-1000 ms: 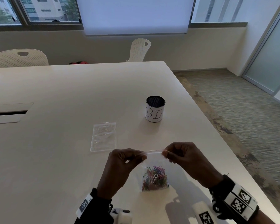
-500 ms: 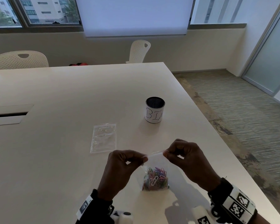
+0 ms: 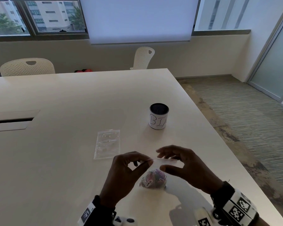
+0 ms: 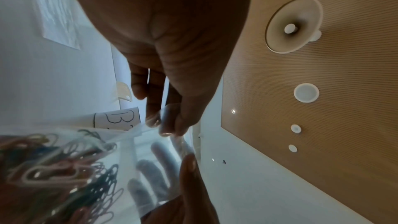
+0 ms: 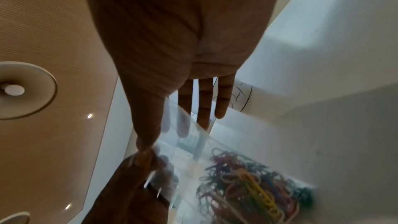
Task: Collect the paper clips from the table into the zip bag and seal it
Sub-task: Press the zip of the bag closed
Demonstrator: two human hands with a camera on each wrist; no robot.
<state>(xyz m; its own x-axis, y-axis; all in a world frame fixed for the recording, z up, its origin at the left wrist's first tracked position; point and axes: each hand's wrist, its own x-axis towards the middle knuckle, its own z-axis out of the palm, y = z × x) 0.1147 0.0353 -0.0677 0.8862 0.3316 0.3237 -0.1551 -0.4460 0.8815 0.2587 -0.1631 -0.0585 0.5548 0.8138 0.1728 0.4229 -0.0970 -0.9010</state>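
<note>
From the head view, the zip bag (image 3: pixel 155 170) hangs above the near right part of the white table (image 3: pixel 72 103), its top strip stretched between the two hands, with a bright tangle of coloured paper clips (image 3: pixel 153 178) gathered at its bottom; no loose clips show on the tabletop, so the collecting looks done and only the sealing seems left. The left hand (image 3: pixel 126 175) pinches the left end of the strip between thumb and forefinger, while the right hand (image 3: pixel 186 168) has its fingers spread behind the bag and its thumb in front near the strip. A second, flat clear bag (image 3: pixel 107 144) lies farther left on the table, and a mesh cup with a handwritten label (image 3: pixel 158 116) stands beyond the hands. In the left wrist view, the left hand's fingertips (image 4: pixel 170 125) are closed on the bag's top edge, the clips (image 4: pixel 53 168) lie low left inside the plastic, and the other hand's fingers show through the film. In the right wrist view, the right hand's fingers (image 5: pixel 206 103) are straight and apart behind the bag and its thumb runs along the bag's edge to where the left hand pinches it, a loose flat hold rather than a clamp; the clips (image 5: pixel 252 185) sit low right. Whether the zip is pressed shut along its whole length I cannot tell; judging by the hold, it is being finished.
</note>
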